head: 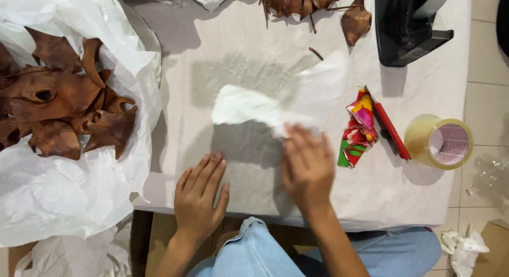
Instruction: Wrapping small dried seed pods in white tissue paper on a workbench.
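My left hand [199,198] lies flat, fingers together, on the paper-covered table [238,59] near its front edge. My right hand [307,168] is blurred by motion and grips the edge of a thin white sheet of tissue paper [249,107], which hangs lifted and rumpled above the table. A shadow lies under the sheet.
At the left, a heap of brown dried leaf-shaped pieces [63,107] rests on white plastic [69,197]. More brown pieces [313,6] lie at the back. To the right sit a colourful folded wrapper [359,129], a red pen [391,131], a clear tape roll [440,141] and a black tape dispenser [408,25].
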